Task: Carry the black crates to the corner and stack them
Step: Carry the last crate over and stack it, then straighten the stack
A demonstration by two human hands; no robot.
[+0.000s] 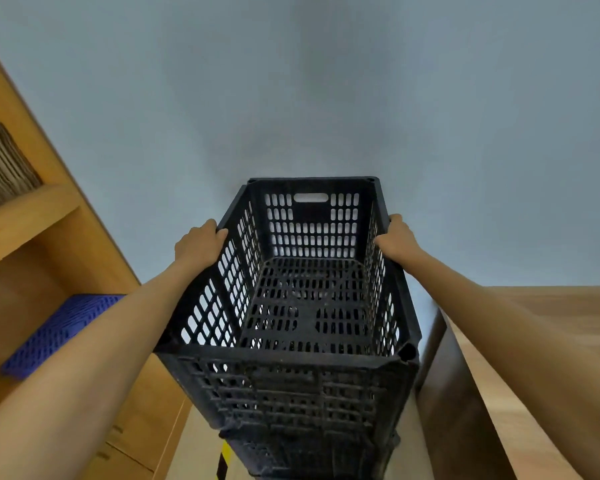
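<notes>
Top black crate [305,299]: an open, slotted plastic crate in the middle of the view, its mouth facing the camera, its far end wall with a handle slot at 12 o'clock and its near end wall at 6 o'clock.
Lower black crates [291,448]: more black slotted plastic shows directly under the top crate at 6 o'clock; the top one appears to sit on it, though how many lie below I cannot tell.
Left hand [198,245]: at 9 o'clock of the crate, on the top rim of its left long wall, toward the far end.
Left grip: fingers curled over the rim and closed on it, thumb lying along the top edge.
Right hand [397,237]: at 3 o'clock of the crate, on the top rim of the right long wall, about level with the left hand.
Right grip: wrapped around the rim and closed on it; the fingertips are hidden behind the wall.
Crate relative to grips: held between both hands, rims inside the palms, body reaching toward the person between the two forearms.
Wall [326,98]: plain grey-blue, just behind the far end at 12 o'clock.
Wooden shelf unit [32,216]: at 9 o'clock, beside the crate.
Blue slotted crate [63,329]: on the shelf unit at 8 o'clock, partly behind the left forearm.
Wooden panel [534,358]: at 4 o'clock, close beside the stack.
</notes>
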